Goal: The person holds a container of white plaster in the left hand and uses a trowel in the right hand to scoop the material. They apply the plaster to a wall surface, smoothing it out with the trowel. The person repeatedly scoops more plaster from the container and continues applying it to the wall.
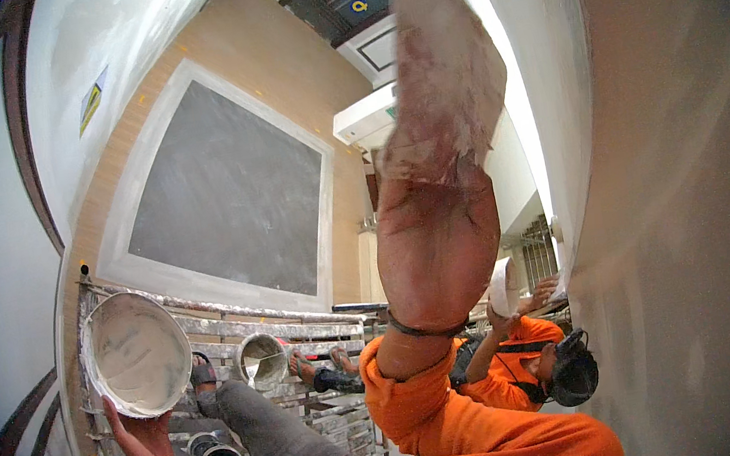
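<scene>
My right hand [438,246] is raised high at the centre, its palm side toward me. It grips a broad, flat putty spreader [445,67], smeared with pale, brownish residue, which points upward near the bright wall edge. The fingers are mostly hidden behind the spreader. Low at the left, my left hand [146,445] supports a round white tub [126,295] from its near side, thumb along the outside. Pale putty [136,358] coats the inside of the tub, which is tilted so that its opening faces me.
Below me runs a slatted, paint-spattered scaffold platform [305,330]. A bucket [260,341] and a dark container [219,449] stand near my legs. At the right, a co-worker in orange [514,356] holds a white object [501,283] near the smooth wall [676,184].
</scene>
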A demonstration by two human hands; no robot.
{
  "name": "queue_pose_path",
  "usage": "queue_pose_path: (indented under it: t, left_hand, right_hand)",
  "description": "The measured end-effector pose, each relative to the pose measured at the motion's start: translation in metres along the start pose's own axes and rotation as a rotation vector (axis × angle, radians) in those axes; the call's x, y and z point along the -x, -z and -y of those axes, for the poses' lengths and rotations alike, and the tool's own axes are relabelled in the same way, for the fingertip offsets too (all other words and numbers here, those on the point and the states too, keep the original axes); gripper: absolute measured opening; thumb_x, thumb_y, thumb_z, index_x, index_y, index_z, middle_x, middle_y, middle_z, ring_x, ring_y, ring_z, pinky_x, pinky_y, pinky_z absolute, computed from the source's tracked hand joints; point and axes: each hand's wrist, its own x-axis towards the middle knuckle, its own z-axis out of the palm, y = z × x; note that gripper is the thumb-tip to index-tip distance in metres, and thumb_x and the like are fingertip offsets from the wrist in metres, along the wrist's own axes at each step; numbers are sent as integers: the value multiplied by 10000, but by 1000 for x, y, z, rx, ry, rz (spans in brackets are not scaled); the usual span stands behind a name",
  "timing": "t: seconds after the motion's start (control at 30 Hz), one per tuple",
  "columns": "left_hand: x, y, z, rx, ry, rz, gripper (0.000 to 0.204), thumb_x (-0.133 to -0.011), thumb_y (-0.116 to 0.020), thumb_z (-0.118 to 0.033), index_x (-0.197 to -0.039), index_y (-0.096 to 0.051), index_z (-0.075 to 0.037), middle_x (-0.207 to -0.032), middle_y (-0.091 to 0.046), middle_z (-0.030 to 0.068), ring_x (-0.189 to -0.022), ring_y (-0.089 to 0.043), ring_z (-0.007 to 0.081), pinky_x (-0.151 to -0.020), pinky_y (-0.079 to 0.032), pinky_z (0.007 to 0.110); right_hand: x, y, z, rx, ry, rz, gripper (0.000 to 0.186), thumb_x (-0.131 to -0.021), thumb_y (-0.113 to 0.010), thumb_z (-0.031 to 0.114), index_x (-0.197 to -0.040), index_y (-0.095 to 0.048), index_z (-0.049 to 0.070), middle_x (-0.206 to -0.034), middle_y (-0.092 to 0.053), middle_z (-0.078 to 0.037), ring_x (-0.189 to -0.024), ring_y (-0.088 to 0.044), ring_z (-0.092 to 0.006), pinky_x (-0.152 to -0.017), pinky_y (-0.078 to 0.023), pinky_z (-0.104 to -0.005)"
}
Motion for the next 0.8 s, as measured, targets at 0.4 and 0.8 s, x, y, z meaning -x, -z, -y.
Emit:
queue_pose_path:
  t: [0.4, 0.8]
  left_hand:
    - [-1, 6, -8, 58, -65, 8, 639, -929, -534, -492, -1427, -378, -125, -1377, -490, 123, -1160, -574, 268, -824, -580, 417]
    - [25, 21, -53, 76, -139, 43, 639, -932, -532, -486, -1431, -372, -120, -1382, -486, 125, -1172, -563, 271, -790, -582, 410]
  right_hand:
    - [-12, -46, -33, 147, 280, -80, 401, -955, -448, 14, -1344, -411, -75, -1394, -455, -238, -1303, -449, -320, -1157, -317, -462]
    - [-3, -108, -87, 185, 209, 110, 401, -943, -481, 17, -1336, -425, -43, -1360, -491, -210, -1281, -471, -307, -1126, -358, -458]
